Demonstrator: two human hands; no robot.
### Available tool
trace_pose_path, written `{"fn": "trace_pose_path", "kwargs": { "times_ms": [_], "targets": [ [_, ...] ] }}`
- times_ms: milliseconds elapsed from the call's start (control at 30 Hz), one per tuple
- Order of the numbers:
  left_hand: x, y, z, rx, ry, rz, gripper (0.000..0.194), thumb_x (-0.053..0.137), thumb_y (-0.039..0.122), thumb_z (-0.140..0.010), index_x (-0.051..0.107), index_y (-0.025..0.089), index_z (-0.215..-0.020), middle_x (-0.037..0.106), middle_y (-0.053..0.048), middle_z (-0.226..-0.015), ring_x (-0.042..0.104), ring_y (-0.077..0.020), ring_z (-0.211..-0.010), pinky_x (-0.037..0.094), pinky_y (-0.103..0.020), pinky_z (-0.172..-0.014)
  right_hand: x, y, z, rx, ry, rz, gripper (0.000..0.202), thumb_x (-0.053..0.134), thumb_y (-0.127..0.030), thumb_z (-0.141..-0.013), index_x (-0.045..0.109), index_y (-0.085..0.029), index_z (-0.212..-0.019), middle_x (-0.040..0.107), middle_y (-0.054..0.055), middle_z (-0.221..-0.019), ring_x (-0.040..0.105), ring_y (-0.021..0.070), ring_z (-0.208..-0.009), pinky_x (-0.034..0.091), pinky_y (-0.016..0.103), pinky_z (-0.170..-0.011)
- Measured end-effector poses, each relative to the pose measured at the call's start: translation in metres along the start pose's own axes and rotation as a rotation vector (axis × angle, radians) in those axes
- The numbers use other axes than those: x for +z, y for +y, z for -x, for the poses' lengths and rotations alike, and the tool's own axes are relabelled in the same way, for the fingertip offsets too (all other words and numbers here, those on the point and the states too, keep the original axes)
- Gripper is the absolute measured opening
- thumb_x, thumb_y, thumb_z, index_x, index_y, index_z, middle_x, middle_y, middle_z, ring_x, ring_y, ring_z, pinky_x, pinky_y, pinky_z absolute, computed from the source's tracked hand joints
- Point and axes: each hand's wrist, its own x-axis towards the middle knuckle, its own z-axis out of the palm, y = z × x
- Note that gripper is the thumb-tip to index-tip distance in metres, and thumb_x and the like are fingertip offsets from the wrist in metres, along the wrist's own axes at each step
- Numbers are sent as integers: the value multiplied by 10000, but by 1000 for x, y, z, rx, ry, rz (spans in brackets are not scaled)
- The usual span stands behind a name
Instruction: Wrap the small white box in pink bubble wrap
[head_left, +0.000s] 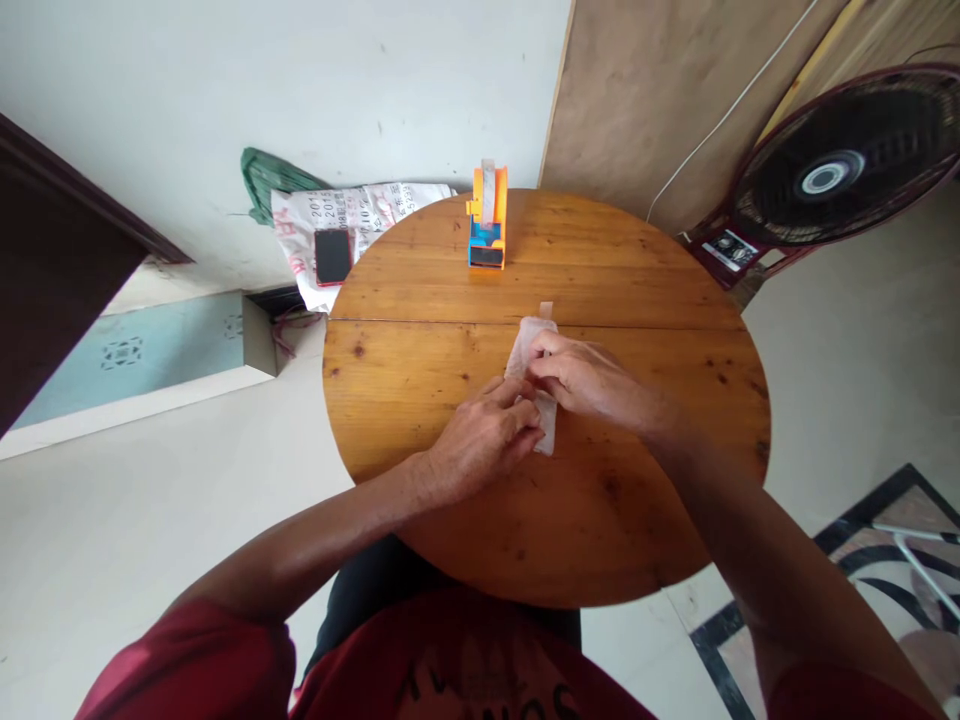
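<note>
A narrow, whitish, translucent piece of wrap (525,345) lies on the round wooden table (420,380), and its lower end shows below my fingers. My left hand (487,430) rests on its lower part, fingers bent and closed on it. From the right, my right hand (585,375) pinches the middle of the wrap, fingertips close to those of the left. Whether anything is inside the wrap is hidden. Just beyond its upper end a short strip of clear tape (547,310) lies on the wood. Farther back stands an orange and blue tape dispenser (487,220) with a roll in it.
Beyond the table's left back edge, a black phone-like object (332,256) lies on a white printed sack (296,235), near a green bag (274,180). A fan (825,175) stands at the right. White wall (337,80) rises behind the table.
</note>
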Motion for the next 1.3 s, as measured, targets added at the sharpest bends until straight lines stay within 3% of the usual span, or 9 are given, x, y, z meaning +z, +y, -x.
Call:
{"fn": "trace_pose_path", "kwargs": {
  "times_ms": [167, 300, 400, 500, 600, 667, 967, 1133, 1300],
  "targets": [
    [-3, 1, -2, 62, -26, -35, 161, 551, 215, -953, 665, 152, -859, 624, -122, -1225, 630, -206, -1032, 595, -344, -841, 7, 12, -4, 0, -26, -37, 235, 507, -180, -887, 733, -217, -834, 635, 43, -966, 557, 166, -807, 359, 291, -655],
    [-9, 0, -7, 130, -89, -39, 203, 509, 203, -981, 656, 144, -853, 678, -104, -1124, 627, -210, -1029, 580, -361, -899, 13, 14, -3, -16, -5, -39, 225, 529, -187, -872, 745, -228, -824, 651, 40, -953, 575, 174, -801, 380, 295, -648],
    [-9, -1, -8, 110, -91, -36, 197, 522, 206, -978, 650, 142, -842, 685, -99, -1115, 628, -206, -1015, 576, -348, -898, 17, 13, 3, -14, 125, -104, 227, 543, -152, -843, 749, -225, -903, 662, 56, -1001, 602, 186, -847, 430, 303, -705],
    [-8, -1, -8, 96, -87, -32, 179, 537, 210, -974, 647, 146, -848, 685, -90, -1131, 632, -196, -986, 575, -340, -886, 17, 18, 13, 87, 346, -224, 238, 568, -161, -838, 731, -228, -998, 672, 55, -995, 609, 177, -816, 467, 312, -734],
    [-7, -3, -8, 92, -92, -21, 174, 540, 212, -974, 644, 150, -850, 685, -89, -1133, 638, -187, -967, 572, -336, -882, 14, 29, 21, 267, 525, -272, 146, 601, -215, -837, 721, -228, -919, 691, 34, -880, 600, 170, -723, 467, 315, -686],
    [-6, -3, -7, 90, -94, -16, 176, 537, 211, -974, 644, 153, -847, 685, -91, -1129, 640, -186, -978, 567, -337, -890, 12, 36, 22, 317, 558, -278, 122, 607, -233, -839, 720, -226, -884, 707, 31, -857, 607, 175, -717, 465, 321, -684],
    [-7, -3, -7, 80, -82, 7, 168, 551, 219, -967, 660, 158, -854, 685, -77, -1137, 620, -178, -956, 535, -314, -849, 7, 31, -15, 150, 368, -157, 251, 509, -263, -926, 754, -215, -905, 691, 50, -868, 621, 190, -797, 436, 312, -729],
    [-10, -4, -10, 66, -88, -22, 170, 596, 259, -949, 680, 173, -828, 708, -63, -1108, 592, -220, -1013, 469, -384, -905, 9, 19, -19, 250, 235, 110, 256, 496, -251, -939, 741, -215, -875, 692, 60, -876, 589, 189, -773, 370, 310, -682],
    [-11, -7, -13, 82, -121, -2, 140, 625, 268, -933, 678, 182, -836, 704, -56, -1117, 598, -233, -1097, 425, -391, -930, 17, 21, -13, 304, 222, 113, 250, 504, -270, -948, 749, -224, -966, 700, 67, -930, 609, 204, -816, 372, 314, -678]
  ]
}}
